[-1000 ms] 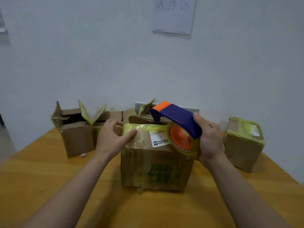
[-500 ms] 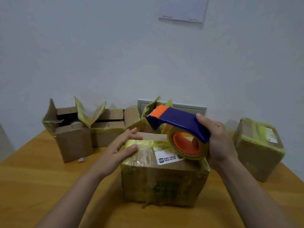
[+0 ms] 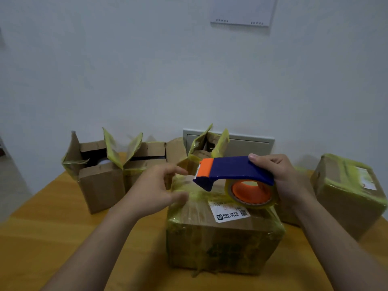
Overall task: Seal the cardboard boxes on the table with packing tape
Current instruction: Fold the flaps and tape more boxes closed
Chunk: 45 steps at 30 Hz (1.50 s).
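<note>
Two hands were over the nearest cardboard box [image 3: 224, 238], which sat near the middle of the table [image 3: 52, 227], wrapped in yellowish tape with a white label [image 3: 230, 213] on its top. The right hand [image 3: 281, 179] gripped the blue and orange tape dispenser [image 3: 235, 170], fingers curled round its handle, holding it over the right part of the box top with its orange end pointing left; whether the tape roll [image 3: 252, 194] touched the box could not be told. The left hand [image 3: 155, 190] held nothing, its fingers loosely spread at the top's far left corner; it was blurred, so contact was unclear. Three open boxes [image 3: 98, 181] stood in a row along the far left side. One taped box [image 3: 348, 192] sat at the right edge.
</note>
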### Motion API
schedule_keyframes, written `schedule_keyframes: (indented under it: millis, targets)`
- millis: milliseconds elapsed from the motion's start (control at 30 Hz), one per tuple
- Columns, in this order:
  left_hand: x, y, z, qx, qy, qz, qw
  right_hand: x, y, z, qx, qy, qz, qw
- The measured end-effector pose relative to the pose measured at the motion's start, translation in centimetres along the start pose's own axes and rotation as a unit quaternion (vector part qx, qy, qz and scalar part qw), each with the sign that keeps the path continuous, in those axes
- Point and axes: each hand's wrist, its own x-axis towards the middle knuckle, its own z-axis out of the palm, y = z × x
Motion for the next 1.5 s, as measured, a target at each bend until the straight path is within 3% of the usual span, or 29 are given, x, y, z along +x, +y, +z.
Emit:
schedule_keyframes:
  millis: [67,133,300,433,633,767,933,1200,1333,1500]
  targets:
    - [0.6,1.0,-0.4,-0.117,0.04,-0.037,0.992,0.4,0.3,0.0,-0.004,-0.014,0.006,1.0]
    - [1.0,2.4,-0.4,-0.229,0.005,-0.096,0.969,0.5,0.4,0.0,-0.009,-0.027,0.009,1.0]
    - [1.8,3.3,0.0,-0.311,-0.088,-0.168,0.931,0.1,0.6,-0.1,0.014,-0.032,0.011,0.999]
    - [2.0,3.8,-0.2,-0.358,-0.135,-0.163,0.909,0.0,0.8,-0.6,0.038,-0.037,0.028,0.998]
    - [2.4,4.5,0.6,-0.447,-0.127,-0.183,0.866,-0.5,1.9,-1.4,0.102,-0.028,0.036,0.994]
    - [2.9,5.5,0.9,-0.416,-0.101,-0.183,0.885,-0.7,2.2,-1.9,0.127,-0.046,0.035,0.99]
    - [2.6,5.9,0.5,-0.284,-0.119,-0.184,0.933,-0.6,1.9,-2.0,0.103,-0.084,0.027,0.991]
    - [2.2,5.5,0.1,-0.29,-0.106,-0.2,0.93,-0.4,2.4,-2.1,0.12,-0.052,0.033,0.991]
    - [2.1,4.8,0.0,-0.252,-0.078,-0.186,0.947,-0.4,1.3,-2.1,0.123,-0.099,0.018,0.987]
    - [1.4,3.6,-0.9,-0.293,-0.044,-0.19,0.936,-0.4,0.4,-2.1,0.115,-0.07,0.001,0.991]
